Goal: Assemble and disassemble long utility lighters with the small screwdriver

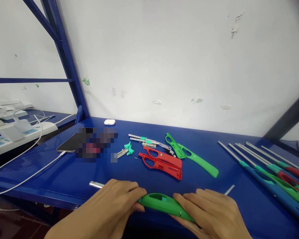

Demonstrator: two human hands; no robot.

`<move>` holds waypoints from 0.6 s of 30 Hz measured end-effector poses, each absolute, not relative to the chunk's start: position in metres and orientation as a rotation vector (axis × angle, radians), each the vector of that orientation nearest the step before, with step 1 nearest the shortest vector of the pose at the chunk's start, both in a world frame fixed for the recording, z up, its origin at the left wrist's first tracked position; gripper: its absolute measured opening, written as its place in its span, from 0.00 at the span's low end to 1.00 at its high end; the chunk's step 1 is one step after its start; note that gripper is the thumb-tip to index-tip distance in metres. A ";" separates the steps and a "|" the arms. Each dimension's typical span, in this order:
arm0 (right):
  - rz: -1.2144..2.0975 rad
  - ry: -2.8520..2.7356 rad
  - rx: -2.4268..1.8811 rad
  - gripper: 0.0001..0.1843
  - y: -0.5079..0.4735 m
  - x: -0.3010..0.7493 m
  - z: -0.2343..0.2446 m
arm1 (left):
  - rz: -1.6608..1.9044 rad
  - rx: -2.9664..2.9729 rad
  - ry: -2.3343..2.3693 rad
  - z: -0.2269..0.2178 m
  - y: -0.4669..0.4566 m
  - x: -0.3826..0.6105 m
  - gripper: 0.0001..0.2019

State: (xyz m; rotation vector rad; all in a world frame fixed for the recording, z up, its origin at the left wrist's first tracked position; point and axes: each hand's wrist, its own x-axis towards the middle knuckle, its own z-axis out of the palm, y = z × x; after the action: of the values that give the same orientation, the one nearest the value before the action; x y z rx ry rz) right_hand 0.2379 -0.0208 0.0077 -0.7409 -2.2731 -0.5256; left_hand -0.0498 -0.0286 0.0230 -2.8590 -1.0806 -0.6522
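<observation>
A green long-nosed lighter [161,204] lies across both hands at the table's front edge. My left hand [122,202] is closed round its front part, and the silver tube's tip pokes out to the left of the fingers. My right hand [206,209] grips the handle's other end, thumb and fingers wrapped over it. The trigger opening shows a bit of teal between the hands. Beyond them lie red handle halves [164,162], green handle halves [199,161], silver tubes with wires [149,142] and small teal pieces [129,148].
Several assembled lighters [269,176] in blue, green and red lie at the right. A thin white strip [229,190] is beside my right hand. Toward the left are a charging phone [69,142], its white cable [40,176] and a white earbud case [109,122]. A blue post [67,59] stands behind.
</observation>
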 end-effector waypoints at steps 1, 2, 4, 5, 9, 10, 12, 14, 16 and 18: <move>-0.550 -2.250 -0.727 0.19 -0.021 0.236 0.007 | -0.666 -2.890 -1.095 0.025 -0.029 -0.052 0.24; -0.567 -2.228 -0.718 0.19 -0.022 0.235 0.007 | -0.678 -2.916 -1.112 0.026 -0.028 -0.053 0.23; -0.561 -2.196 -0.718 0.18 -0.022 0.234 0.005 | -0.688 -2.925 -1.119 0.028 -0.026 -0.052 0.22; -0.537 -2.188 -0.728 0.18 -0.022 0.234 0.004 | -0.691 -2.903 -1.097 0.028 -0.025 -0.051 0.21; -0.278 -2.198 -0.787 0.16 -0.019 0.240 0.003 | -0.767 -2.724 -0.893 0.027 -0.023 -0.043 0.16; -0.217 -2.203 -0.799 0.15 -0.018 0.241 0.003 | -0.781 -2.684 -0.859 0.027 -0.023 -0.041 0.16; -0.195 -2.210 -0.806 0.15 -0.017 0.244 0.002 | -0.801 -2.647 -0.826 0.028 -0.022 -0.038 0.17; -0.313 -2.212 -0.793 0.14 -0.016 0.244 0.001 | -0.813 -2.674 -0.848 0.027 -0.022 -0.037 0.17; -0.462 -2.207 -0.772 0.13 -0.018 0.243 0.002 | -0.790 -2.747 -0.925 0.026 -0.023 -0.039 0.17; -0.570 -2.208 -0.750 0.13 -0.021 0.241 0.004 | -0.737 -2.839 -1.037 0.025 -0.025 -0.043 0.16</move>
State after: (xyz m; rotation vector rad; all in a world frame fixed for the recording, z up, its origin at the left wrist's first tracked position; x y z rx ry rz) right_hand 0.2405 -0.0212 0.0043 -0.7501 -2.2082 -0.5701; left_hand -0.0433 -0.0248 0.0250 -2.8391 -1.0365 -0.7370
